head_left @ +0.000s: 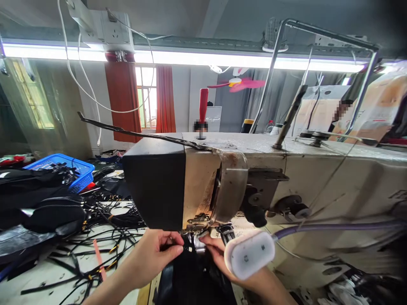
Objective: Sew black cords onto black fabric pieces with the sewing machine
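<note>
A large sewing machine (154, 182) with a dark end cover fills the middle of the view. Under its needle area lies a piece of black fabric (181, 281), which hangs down toward me. My left hand (152, 254) is closed, thumb and forefinger pinching the fabric's edge just left of the presser foot. Close to the foot on the other side, my right hand (218, 254) has its fingers together at the fabric; part of this hand is hidden behind a white lamp (251, 255). The needle itself is hard to make out.
Black straps and cords (79, 258) lie tangled over the white table at left. Behind them are a black bag (57, 214) and a blue basket (59, 159). A bent metal rod (143, 134) juts leftward from the machine; a purple cable (318, 228) runs to the lamp.
</note>
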The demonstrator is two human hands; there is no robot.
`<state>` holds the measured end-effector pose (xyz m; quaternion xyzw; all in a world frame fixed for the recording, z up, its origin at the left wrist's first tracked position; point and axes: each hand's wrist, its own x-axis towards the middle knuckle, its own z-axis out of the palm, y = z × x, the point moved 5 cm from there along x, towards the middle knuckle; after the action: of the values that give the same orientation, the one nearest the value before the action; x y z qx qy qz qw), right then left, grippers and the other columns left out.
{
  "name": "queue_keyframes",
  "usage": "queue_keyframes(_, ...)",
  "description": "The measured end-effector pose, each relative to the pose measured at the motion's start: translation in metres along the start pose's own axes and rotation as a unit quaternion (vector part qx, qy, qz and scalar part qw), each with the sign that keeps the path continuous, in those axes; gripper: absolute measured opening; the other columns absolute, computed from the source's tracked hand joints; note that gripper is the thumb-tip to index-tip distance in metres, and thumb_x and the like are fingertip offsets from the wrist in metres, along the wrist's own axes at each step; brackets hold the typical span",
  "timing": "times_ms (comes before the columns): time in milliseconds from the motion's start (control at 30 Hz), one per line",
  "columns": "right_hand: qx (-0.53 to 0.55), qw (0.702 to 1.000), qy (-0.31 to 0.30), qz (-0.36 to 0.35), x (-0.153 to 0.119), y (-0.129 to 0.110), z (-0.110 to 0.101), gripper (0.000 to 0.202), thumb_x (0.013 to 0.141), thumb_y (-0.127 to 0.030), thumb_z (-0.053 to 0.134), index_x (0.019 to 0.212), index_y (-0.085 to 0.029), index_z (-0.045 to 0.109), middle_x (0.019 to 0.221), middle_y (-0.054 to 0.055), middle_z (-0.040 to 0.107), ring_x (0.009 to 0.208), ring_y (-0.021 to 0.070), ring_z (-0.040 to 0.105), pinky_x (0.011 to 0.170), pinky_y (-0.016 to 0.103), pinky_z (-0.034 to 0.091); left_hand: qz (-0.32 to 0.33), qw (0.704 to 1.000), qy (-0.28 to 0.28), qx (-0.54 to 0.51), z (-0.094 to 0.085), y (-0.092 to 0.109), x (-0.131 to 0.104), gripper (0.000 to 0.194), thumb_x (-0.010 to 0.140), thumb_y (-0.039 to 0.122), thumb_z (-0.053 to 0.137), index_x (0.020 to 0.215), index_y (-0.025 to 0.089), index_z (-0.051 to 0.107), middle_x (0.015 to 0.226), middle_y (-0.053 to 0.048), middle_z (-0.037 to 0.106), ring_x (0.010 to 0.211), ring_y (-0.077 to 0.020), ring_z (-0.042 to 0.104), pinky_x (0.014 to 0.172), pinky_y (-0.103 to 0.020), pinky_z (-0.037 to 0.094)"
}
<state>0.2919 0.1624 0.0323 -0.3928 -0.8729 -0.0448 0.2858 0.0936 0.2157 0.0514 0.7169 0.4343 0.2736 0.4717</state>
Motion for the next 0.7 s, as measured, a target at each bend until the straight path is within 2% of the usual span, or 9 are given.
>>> queue_keyframes(133, 0.026, 0.998, 0.003, 0.062, -0.016, 0.019, 0.020, 0.031, 0.093, -0.021, 0.056, 0.122, -0.023, 0.067, 0.117, 0.003, 0.072, 0.108, 0.0218, 0.070, 0.102, 0.035, 0.052, 0.026, 0.994, 0.097, 0.053, 0.002, -0.001, 0.000, 0.022, 0.070, 0.042, 0.064, 0.075, 0.023, 0.075, 0.082, -0.002, 0.078, 0.081, -0.0234, 0.069, 0.071, -0.028, 0.049)
queue_keyframes(200, 0.042, 0.998, 0.013, 0.052, -0.019, 0.021, 0.029, 0.038, 0.092, -0.021, 0.059, 0.129, -0.025, 0.062, 0.124, 0.003, 0.069, 0.114, 0.0229, 0.067, 0.106, 0.036, 0.049, 0.032, 0.990, 0.119, 0.064, 0.003, -0.003, 0.001, 0.020, 0.068, 0.042, 0.066, 0.071, 0.025, 0.077, 0.082, -0.003, 0.079, 0.083, -0.0259, 0.070, 0.072, -0.029, 0.051)
queue_keyframes(300, 0.073, 0.997, 0.014, 0.010, -0.019, 0.019, 0.041, 0.047, 0.089, -0.024, 0.063, 0.136, -0.026, 0.057, 0.125, 0.003, 0.069, 0.118, 0.0239, 0.064, 0.107, 0.033, 0.048, 0.020, 0.993, 0.105, 0.046, 0.005, -0.007, 0.004, 0.023, 0.068, 0.044, 0.067, 0.072, 0.025, 0.078, 0.080, -0.003, 0.078, 0.080, -0.0248, 0.069, 0.070, -0.029, 0.050)
queue_keyframes(400, 0.107, 0.994, 0.007, 0.011, -0.018, 0.023, 0.050, 0.053, 0.085, -0.027, 0.069, 0.137, -0.028, 0.057, 0.124, 0.002, 0.069, 0.118, 0.0250, 0.064, 0.103, 0.030, 0.052, -0.038, 0.996, 0.075, -0.021, 0.007, -0.011, 0.008, 0.029, 0.062, 0.046, 0.068, 0.073, 0.021, 0.077, 0.073, -0.002, 0.075, 0.070, -0.0205, 0.064, 0.061, -0.026, 0.048)
queue_keyframes(467, 0.174, 0.983, -0.006, 0.056, -0.018, 0.030, 0.057, 0.052, 0.081, -0.028, 0.072, 0.132, -0.028, 0.061, 0.122, 0.001, 0.070, 0.112, 0.0241, 0.067, 0.099, 0.028, 0.054, -0.075, 0.994, 0.058, -0.047, 0.008, -0.011, 0.010, 0.031, 0.061, 0.045, 0.067, 0.075, 0.019, 0.076, 0.073, -0.001, 0.074, 0.067, -0.0177, 0.062, 0.058, -0.024, 0.047)
queue_keyframes(567, 0.295, 0.938, -0.035, 0.179, -0.017, 0.042, 0.067, 0.035, 0.088, -0.023, 0.063, 0.122, -0.028, 0.068, 0.111, -0.002, 0.074, 0.097, 0.0189, 0.072, 0.090, 0.023, 0.057, -0.095, 0.994, 0.040, -0.021, 0.011, -0.010, 0.012, 0.029, 0.069, 0.043, 0.066, 0.080, 0.019, 0.077, 0.075, 0.001, 0.075, 0.064, -0.0150, 0.060, 0.057, -0.022, 0.047)
queue_keyframes(633, 0.324, 0.917, -0.040, 0.229, -0.016, 0.045, 0.070, 0.035, 0.095, -0.016, 0.048, 0.119, -0.026, 0.070, 0.104, -0.002, 0.076, 0.088, 0.0158, 0.073, 0.086, 0.022, 0.058, -0.072, 0.996, 0.041, 0.010, 0.011, -0.012, 0.012, 0.026, 0.075, 0.042, 0.065, 0.081, 0.021, 0.078, 0.075, 0.001, 0.076, 0.065, -0.0159, 0.064, 0.058, -0.022, 0.049)
queue_keyframes(700, 0.320, 0.915, -0.031, 0.244, -0.014, 0.045, 0.068, 0.041, 0.097, -0.012, 0.038, 0.118, -0.024, 0.071, 0.096, -0.001, 0.077, 0.082, 0.0144, 0.073, 0.083, 0.022, 0.058, 0.010, 0.994, 0.087, 0.071, 0.008, -0.013, 0.008, 0.021, 0.080, 0.041, 0.066, 0.080, 0.025, 0.078, 0.076, 0.002, 0.078, 0.070, -0.0174, 0.069, 0.062, -0.023, 0.052)
